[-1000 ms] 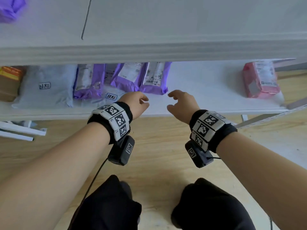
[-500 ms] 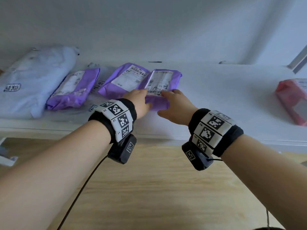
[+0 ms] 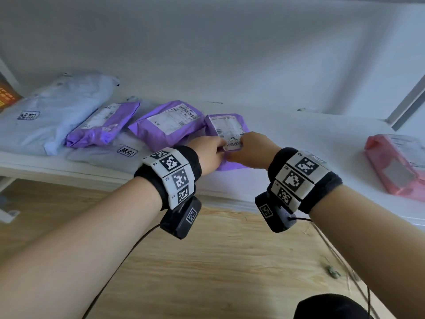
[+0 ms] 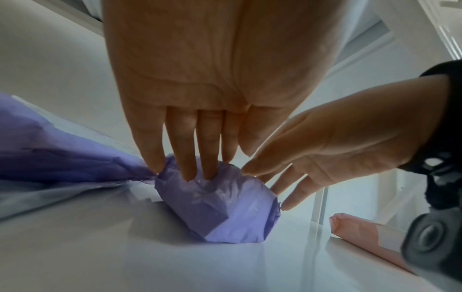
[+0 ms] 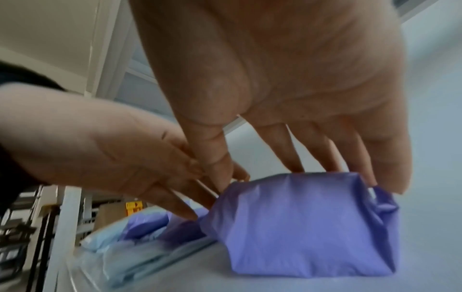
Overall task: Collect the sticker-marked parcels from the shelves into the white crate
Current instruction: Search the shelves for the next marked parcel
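Observation:
A small purple parcel (image 3: 226, 130) with a white shipping label lies on the white shelf (image 3: 299, 139), right of two other purple parcels. Both hands hold its near end. My left hand (image 3: 208, 153) grips the parcel's left edge, fingertips pressing into the crumpled purple plastic (image 4: 220, 209). My right hand (image 3: 251, 149) straddles the same parcel (image 5: 300, 223), thumb on its left side and fingers over the far top edge. In the wrist views the parcel's underside rests on the shelf. No marking sticker is plainly readable. The white crate is out of view.
Left on the shelf lie two more purple parcels (image 3: 169, 124) (image 3: 103, 124) over flat grey mailers, and a large grey bag (image 3: 57, 107). A pink parcel (image 3: 400, 166) sits at the right end. The upper shelf hangs low overhead; a wooden floor lies below.
Both hands went from hovering at the shelf's front edge onto the rightmost purple parcel and closed on its near end. The parcel has shifted slightly right and nearer the front edge.

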Available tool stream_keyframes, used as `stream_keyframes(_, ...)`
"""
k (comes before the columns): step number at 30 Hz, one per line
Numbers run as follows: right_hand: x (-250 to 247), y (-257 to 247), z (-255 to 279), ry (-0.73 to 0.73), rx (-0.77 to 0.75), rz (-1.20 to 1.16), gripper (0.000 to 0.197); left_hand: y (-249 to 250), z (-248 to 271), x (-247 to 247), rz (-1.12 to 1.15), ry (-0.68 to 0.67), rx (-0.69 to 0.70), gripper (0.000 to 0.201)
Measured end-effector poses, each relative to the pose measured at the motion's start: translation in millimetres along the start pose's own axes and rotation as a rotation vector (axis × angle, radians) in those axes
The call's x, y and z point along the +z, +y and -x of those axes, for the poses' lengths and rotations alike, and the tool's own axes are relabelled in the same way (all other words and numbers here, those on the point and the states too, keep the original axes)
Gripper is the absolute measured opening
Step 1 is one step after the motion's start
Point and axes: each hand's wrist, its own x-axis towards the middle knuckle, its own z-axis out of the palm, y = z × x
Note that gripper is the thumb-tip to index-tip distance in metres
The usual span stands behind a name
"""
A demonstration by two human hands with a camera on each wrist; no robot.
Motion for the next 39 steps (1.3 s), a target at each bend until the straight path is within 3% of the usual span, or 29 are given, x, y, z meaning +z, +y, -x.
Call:
stream_keyframes(4,0.1,3.7,-4.8,0.059,0.047,0.014,0.037,11.4,-0.1,2.9,0.018,-0.04,-0.011,0.03)
stream_keyframes(8,-8.4,8.5,-3.9,0.051,0.089,-0.017,0.067,12.2,0.3,-8.0,0.003,-0.014,-0.079,0.034)
stream_keyframes(12,-15.7,26.2,-2.1,0.042,0.127,-0.015,0.044,5.3,-7.0,-13.3,-0.007,0.045,-0.152,0.035)
stream_keyframes(16,-15.7,26.9,-4.1,0.087,0.103,-0.033,0.059,8.0,-15.5,-4.8,-0.006,0.035,-0.158,0.038)
stream_keyframes(20,-10.0,12.1,-13.7,0.038,0.056,-0.057,0.046,7.9,-18.1,6.8,0.034,0.02,-0.168,0.039)
stream_keyframes(24,-3.0,14.3,-16.7,0.029,0.035,-0.002,0.053,6.2,-14.8,10.1,0.069,0.062,-0.153,0.041)
stream_keyframes(32,-27.1,33.6,0.4,-0.034,-0.043,0.167,0.012,5.5,-14.4,3.5,-0.037,0.179,-0.24,0.047)
stream_keyframes(35,-29.4,49.9,6.8,0.043,-0.027,0.174,0.04,9.1,-18.4,6.2,-0.08,0.097,-0.25,0.051)
stream_keyframes(39,-27.2,66.2,17.9,0.188,0.03,0.193,0.046,19.1,-24.3,10.0,-0.028,0.017,-0.191,0.058)
